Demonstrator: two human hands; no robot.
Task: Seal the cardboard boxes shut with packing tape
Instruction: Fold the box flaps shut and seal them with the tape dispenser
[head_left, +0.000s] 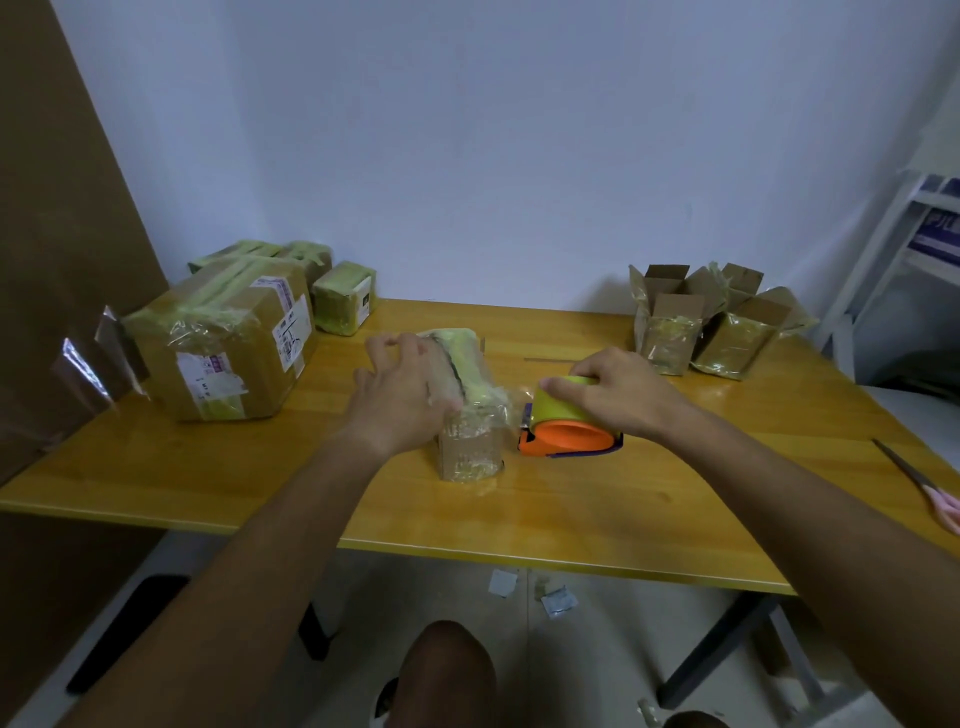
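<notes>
Two hands work at the centre of the yellow table (675, 499) in the head view, the only view supplied. The left hand (402, 395) lies palm-down over the small box (470, 415), fingers spread across its top and left side. It presses rather than grips, and judged from the pose, this steadies the box and keeps its flaps closed while tape is drawn.

The right hand (623, 389), at 3 o'clock from the box, is closed around the tape roll (558, 402) seated in the orange dispenser (569, 439). The dispenser sits on the table just beside the box, its cutter end facing the box. A clear strip appears to bridge the two; the attachment point is too blurred to confirm.

The small box stands at table centre. It is brown cardboard under glossy, wrinkled tape, with a pale yellow-green band along its top and a dark line showing there, probably the seam.

At 10 o'clock, several taped boxes (228, 332) form a group, apparently finished. At 2 o'clock, two open boxes (711, 322) stand with flaps raised, probably awaiting sealing. Scissors (919, 483) lie at 4 o'clock near the table's edge, well apart from both hands.
</notes>
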